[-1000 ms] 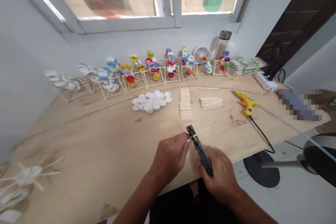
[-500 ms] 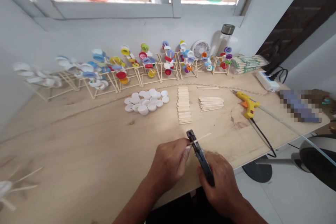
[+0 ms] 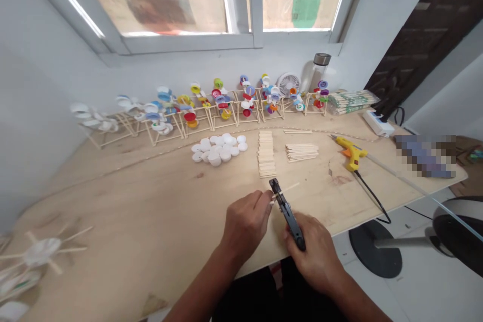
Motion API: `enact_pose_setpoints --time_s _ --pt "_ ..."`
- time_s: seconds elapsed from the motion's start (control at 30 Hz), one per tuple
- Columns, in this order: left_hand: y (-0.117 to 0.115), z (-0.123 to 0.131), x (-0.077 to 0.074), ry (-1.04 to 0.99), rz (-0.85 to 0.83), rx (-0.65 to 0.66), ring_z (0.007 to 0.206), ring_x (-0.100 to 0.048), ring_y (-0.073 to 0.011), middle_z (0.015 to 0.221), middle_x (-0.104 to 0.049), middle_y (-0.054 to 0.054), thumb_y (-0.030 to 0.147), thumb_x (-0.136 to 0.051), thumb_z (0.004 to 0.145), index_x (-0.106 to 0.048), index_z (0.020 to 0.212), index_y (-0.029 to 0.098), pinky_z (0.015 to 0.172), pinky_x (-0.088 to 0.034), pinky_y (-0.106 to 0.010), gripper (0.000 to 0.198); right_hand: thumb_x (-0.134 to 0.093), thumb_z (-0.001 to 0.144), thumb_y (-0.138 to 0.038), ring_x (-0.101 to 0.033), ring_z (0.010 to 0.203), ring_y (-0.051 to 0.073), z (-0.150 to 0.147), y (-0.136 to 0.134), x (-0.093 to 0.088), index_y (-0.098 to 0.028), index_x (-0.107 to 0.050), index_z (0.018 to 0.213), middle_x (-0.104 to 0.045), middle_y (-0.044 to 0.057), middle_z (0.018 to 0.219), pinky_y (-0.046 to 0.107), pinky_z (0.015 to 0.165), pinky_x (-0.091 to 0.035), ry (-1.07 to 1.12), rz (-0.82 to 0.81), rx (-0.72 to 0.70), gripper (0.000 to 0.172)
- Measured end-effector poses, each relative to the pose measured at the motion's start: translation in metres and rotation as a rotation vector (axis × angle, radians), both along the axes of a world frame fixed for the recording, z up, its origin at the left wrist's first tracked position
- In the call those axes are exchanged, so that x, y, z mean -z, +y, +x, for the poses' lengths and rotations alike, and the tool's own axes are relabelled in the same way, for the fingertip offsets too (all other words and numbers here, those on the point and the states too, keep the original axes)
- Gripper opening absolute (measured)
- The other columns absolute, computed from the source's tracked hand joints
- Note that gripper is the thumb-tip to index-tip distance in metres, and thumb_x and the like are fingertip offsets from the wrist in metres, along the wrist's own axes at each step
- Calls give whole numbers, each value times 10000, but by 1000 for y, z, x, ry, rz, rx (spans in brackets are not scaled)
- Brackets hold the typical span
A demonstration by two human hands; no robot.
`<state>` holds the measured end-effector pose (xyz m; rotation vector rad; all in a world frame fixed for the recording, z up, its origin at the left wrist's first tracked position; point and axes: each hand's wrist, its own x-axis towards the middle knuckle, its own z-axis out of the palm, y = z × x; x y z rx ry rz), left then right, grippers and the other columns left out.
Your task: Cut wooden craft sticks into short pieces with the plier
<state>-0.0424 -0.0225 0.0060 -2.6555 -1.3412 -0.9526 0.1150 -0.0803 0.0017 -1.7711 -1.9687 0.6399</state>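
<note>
My left hand (image 3: 247,219) pinches one end of a thin wooden stick (image 3: 292,187). The stick passes through the jaws of a pair of black pliers (image 3: 290,219), and its free end sticks out to the right. Wrapped round the plier handles is my right hand (image 3: 316,249); part of its fingers is hidden behind the tool. Just beyond the jaws lies a column of short wooden sticks (image 3: 266,153), with a pile of longer sticks (image 3: 302,152) to its right. White bottle caps (image 3: 219,148) are heaped to the left.
Stick-framed wheels with coloured caps (image 3: 247,100) line the wall. A yellow glue gun (image 3: 352,153) with its cord lies right, near a power strip (image 3: 378,124). A white fan (image 3: 289,84) and a bottle (image 3: 320,70) stand behind. At far left is a spoked stick wheel (image 3: 42,251).
The view has tilted up and shifted left, so more of the window and the spoked wheel shows. Both hands keep their hold, with the stick still in the plier jaws.
</note>
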Motion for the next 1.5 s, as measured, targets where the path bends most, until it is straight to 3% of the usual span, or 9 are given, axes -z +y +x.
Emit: enact_pose_setpoints --time_s 0.27,0.47,0.57,0.73,0.9,1.1,1.23,1.37,1.5 --pt "-6 2 0 -206 -136 79 651 -599 -136 736 -625 -36 179 -387 868 -540 911 152 587 -451 -226 162 -466 798 -242 -543 740 200 2 -3 -7 -195 -528 786 -592 37 764 303 684 -376 40 -21 -22 78" --pt "-13 5 -7 -266 -190 64 664 -614 -129 747 -645 -37 173 -405 860 -553 891 152 588 -446 -210 153 -485 789 -233 -564 744 199 8 -7 -12 -204 -538 833 -611 32 778 291 670 -396 62 -72 -36 75" --pt "-18 7 -10 -279 -213 46 652 -611 -124 725 -642 -29 178 -409 860 -557 880 155 577 -439 -203 152 -486 786 -227 -574 807 217 10 -10 -12 -209 -542 924 -621 42 828 311 710 -409 57 -63 -21 150" --pt "-28 10 -13 -297 -183 9 625 -599 -120 703 -627 -24 163 -399 854 -553 885 154 564 -424 -199 158 -468 788 -213 -566 872 236 11 -16 -14 -204 -493 1053 -606 62 895 337 745 -418 44 -55 -9 267" --pt "-34 12 -15 -276 -170 -1 571 -557 -122 640 -581 -16 149 -374 847 -551 851 149 545 -393 -210 178 -481 765 -178 -562 841 233 13 -21 -15 -207 -482 1026 -593 55 872 332 720 -423 41 -38 -1 263" --pt "-32 6 -27 -359 -552 108 505 -455 -95 555 -475 30 242 -357 873 -501 703 163 516 -342 -197 237 -496 752 -164 -559 854 230 16 -26 -12 -206 -482 1032 -594 54 895 336 740 -423 45 -2 -8 284" --pt "-26 2 -33 -408 -748 216 559 -444 -92 601 -467 28 268 -352 879 -522 723 149 556 -345 -196 259 -496 755 -163 -555 872 235 17 -27 -10 -204 -483 1031 -597 60 924 344 749 -418 60 2 -15 279" --pt "-22 0 -33 -533 -888 283 546 -416 -85 605 -474 23 313 -387 867 -559 755 137 522 -340 -188 270 -486 779 -194 -556 829 233 18 -30 -10 -202 -491 997 -595 56 871 338 710 -416 58 -20 -21 218" --pt "-21 -1 -27 -674 -1078 316 425 -272 -55 477 -321 67 412 -436 837 -555 716 134 412 -231 -174 326 -488 771 -182 -551 815 225 19 -31 -11 -200 -496 975 -589 53 862 330 701 -409 53 1 -37 205"
